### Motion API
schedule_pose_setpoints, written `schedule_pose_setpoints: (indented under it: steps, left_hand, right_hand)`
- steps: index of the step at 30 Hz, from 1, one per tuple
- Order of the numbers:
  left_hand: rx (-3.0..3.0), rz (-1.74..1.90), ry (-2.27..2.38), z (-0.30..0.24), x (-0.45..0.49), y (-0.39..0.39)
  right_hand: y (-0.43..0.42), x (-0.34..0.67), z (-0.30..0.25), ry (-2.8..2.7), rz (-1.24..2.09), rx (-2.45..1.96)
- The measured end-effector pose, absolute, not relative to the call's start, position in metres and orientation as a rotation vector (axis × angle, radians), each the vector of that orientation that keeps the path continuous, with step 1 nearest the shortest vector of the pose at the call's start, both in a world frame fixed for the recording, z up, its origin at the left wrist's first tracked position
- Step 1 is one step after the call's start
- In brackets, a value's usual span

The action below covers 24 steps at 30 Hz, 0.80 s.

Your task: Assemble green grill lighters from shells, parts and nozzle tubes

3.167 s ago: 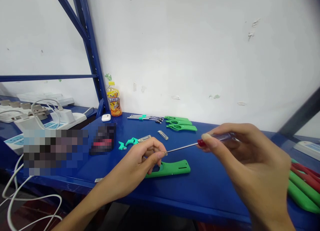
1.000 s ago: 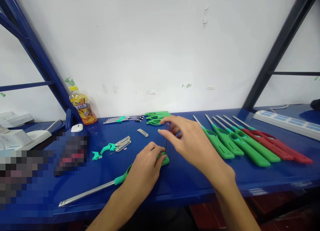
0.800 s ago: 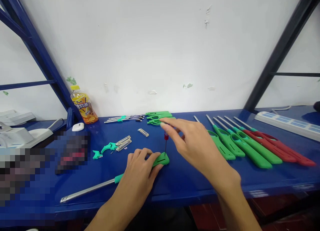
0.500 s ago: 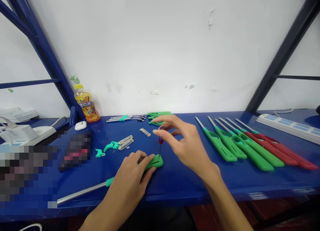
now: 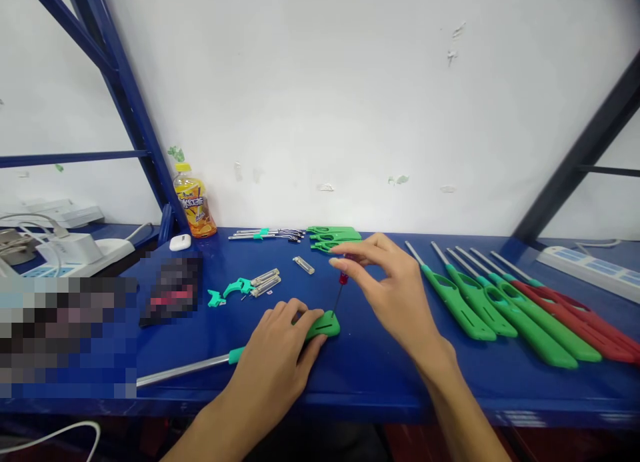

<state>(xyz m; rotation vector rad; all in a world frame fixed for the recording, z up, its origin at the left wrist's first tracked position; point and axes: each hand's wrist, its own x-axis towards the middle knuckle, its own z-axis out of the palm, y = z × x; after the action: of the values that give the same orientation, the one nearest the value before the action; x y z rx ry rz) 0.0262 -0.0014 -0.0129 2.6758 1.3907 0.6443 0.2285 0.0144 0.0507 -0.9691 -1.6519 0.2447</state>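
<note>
Wrapped over a green long-necked lighter (image 5: 324, 325), my left hand (image 5: 283, 342) presses it against the blue table. The lighter's metal tube points left, toward the table's front edge. My right hand (image 5: 395, 289) pinches the red handle of a screwdriver (image 5: 343, 277) between thumb and fingers. The screwdriver's thin shaft leans slightly, its tip at the end of the green handle. Left of the hands lie clear fuel tanks (image 5: 266, 283), with one more tank (image 5: 303, 265) farther back, and teal trigger pieces (image 5: 238, 287).
Several green and red lighters (image 5: 535, 322) lie in a row on the right. Metal tubes (image 5: 267, 235) and green handle shells (image 5: 334, 234) are at the back. A drink bottle (image 5: 196, 205), a white earbud case (image 5: 181, 243) and a power strip (image 5: 590, 265) stand around the edges.
The view has shifted, so everything sits a little farther right. The screwdriver tilts more, its handle leaning right. Both hands keep their holds.
</note>
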Motion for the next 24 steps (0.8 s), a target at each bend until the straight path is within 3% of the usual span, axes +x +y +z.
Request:
schedule_pose_setpoints:
  steps: [5, 9, 14, 20, 24]
  left_hand:
    - [2.683, 0.638, 1.383, -0.0118, 0.0259, -0.0023]
    - [2.709, 0.628, 1.389, -0.0112, 0.0257, -0.0024]
    - [2.721, 0.625, 1.396, -0.0111, 0.0264, -0.0007]
    - [2.691, 0.618, 1.369, -0.0107, 0.0264, 0.0011]
    - [2.663, 0.618, 1.355, -0.0101, 0.0265, 0.0005]
  right_hand:
    - [0.0128, 0.2286, 0.0507, -1.722, 0.392, -0.903]
    - [0.0099, 0.2266, 0.0521, -1.65, 0.311, -0.968]
    - [0.0099, 0.23, 0.0512, -1.805, 0.574, -0.869]
    - [0.0127, 0.225, 0.0485, -1.752, 0.189, -1.035]
    - [0.0117, 0.2269, 0.0491, -1.776, 0.41, -0.954]
